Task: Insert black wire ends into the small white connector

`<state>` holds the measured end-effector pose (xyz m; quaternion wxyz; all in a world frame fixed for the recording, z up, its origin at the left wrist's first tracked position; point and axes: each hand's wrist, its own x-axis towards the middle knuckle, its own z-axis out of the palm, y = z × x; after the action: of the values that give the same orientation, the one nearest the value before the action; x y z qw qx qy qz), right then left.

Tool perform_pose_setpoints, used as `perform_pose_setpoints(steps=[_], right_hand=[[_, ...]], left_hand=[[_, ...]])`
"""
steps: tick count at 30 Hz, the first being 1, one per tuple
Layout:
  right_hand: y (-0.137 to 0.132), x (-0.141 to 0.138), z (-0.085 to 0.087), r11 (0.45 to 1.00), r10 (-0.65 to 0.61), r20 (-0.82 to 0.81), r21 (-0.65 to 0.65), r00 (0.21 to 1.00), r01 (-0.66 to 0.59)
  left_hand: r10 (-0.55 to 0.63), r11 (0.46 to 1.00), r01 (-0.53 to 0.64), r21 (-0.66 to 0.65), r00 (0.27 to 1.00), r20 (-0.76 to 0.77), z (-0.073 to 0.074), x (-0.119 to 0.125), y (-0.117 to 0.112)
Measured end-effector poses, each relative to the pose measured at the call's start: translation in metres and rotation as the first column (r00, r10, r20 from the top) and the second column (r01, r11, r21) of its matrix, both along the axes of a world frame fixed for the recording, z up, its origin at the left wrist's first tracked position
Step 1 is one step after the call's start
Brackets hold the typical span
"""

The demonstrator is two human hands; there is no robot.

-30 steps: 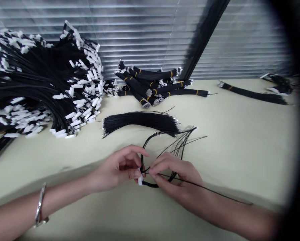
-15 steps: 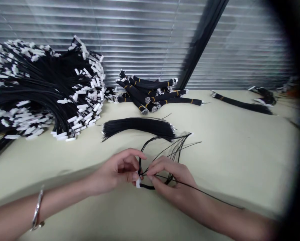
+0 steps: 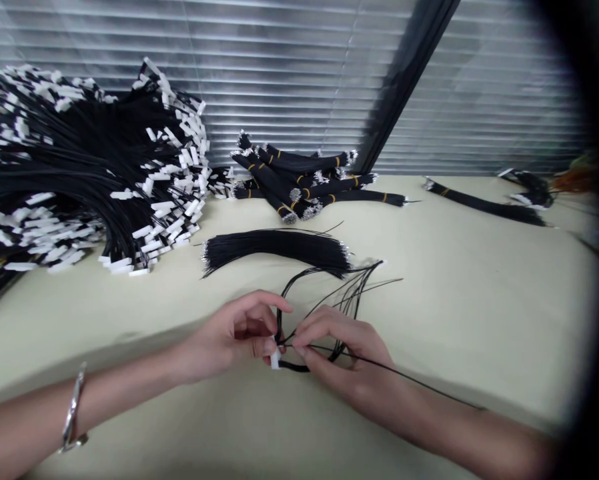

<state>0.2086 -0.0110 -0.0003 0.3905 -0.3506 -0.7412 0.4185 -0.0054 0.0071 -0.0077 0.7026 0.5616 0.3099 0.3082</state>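
Between thumb and fingers, my left hand (image 3: 249, 330) pinches a small white connector housing (image 3: 275, 359). Black wires (image 3: 294, 277) run from the housing and loop out to the right, toward another white end (image 3: 382, 262). My right hand (image 3: 347, 343) is closed in a pinch on a single thin black wire (image 3: 409, 377), close to the housing's side. That wire's long end trails back over the right wrist. Whether its tip is inside the housing I cannot tell. A loose bundle of black wires (image 3: 274, 250) with shiny ends lies just beyond my hands.
A big heap of black cables with white connectors (image 3: 99, 160) fills the left. Several taped wire bundles (image 3: 299, 180) are piled by the window blinds (image 3: 279, 60). Another taped bundle (image 3: 484, 203) rests on the pale table (image 3: 479, 300) at right, near dark cables (image 3: 529, 190).
The whole view has shifted slightly, so things sit a little higher. Both hands keep their pinches, and the wire and the housing are almost unmoved between them.
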Motion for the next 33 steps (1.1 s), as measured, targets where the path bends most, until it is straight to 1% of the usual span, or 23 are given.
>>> perform_pose_setpoints(steps=[4,8,15,20,25,29,33], right_hand=[[0.0007,-0.0006,0.0011,1.0,-0.004,-0.011,0.011,1.0,0.004],[0.0008,-0.0008,0.0007,1.0,0.004,-0.004,-0.007,1.0,-0.004],[-0.0014,-0.0011,-0.0014,0.998,-0.061,0.012,-0.016,0.998,0.061],[0.0014,-0.0027,-0.0028,0.999,-0.049,-0.007,0.015,0.999,0.049],[0.0011,-0.0027,0.0013,0.999,-0.023,-0.03,0.027,0.999,0.024],[-0.0002,-0.0008,0.0025,1.0,-0.018,-0.008,0.021,1.0,0.018],[0.0005,-0.002,-0.0003,0.998,-0.05,0.025,0.024,0.998,0.05]], left_hand=[[0.003,1.0,-0.003,0.007,1.0,0.0,0.0002,-0.0005,0.0002],[0.0,1.0,0.001,0.015,1.0,-0.007,-0.0002,0.0001,0.0005],[-0.005,1.0,0.005,0.003,1.0,0.004,0.0015,0.0008,0.0004],[-0.011,1.0,0.01,0.013,1.0,0.008,0.0005,0.0005,0.0008],[-0.013,1.0,0.013,0.023,1.0,-0.002,-0.0001,0.0004,0.0004],[-0.013,0.999,0.014,0.036,1.0,-0.007,0.0009,0.0009,0.0],[-0.02,0.999,0.019,0.034,1.0,0.008,0.0005,0.0011,-0.0003]])
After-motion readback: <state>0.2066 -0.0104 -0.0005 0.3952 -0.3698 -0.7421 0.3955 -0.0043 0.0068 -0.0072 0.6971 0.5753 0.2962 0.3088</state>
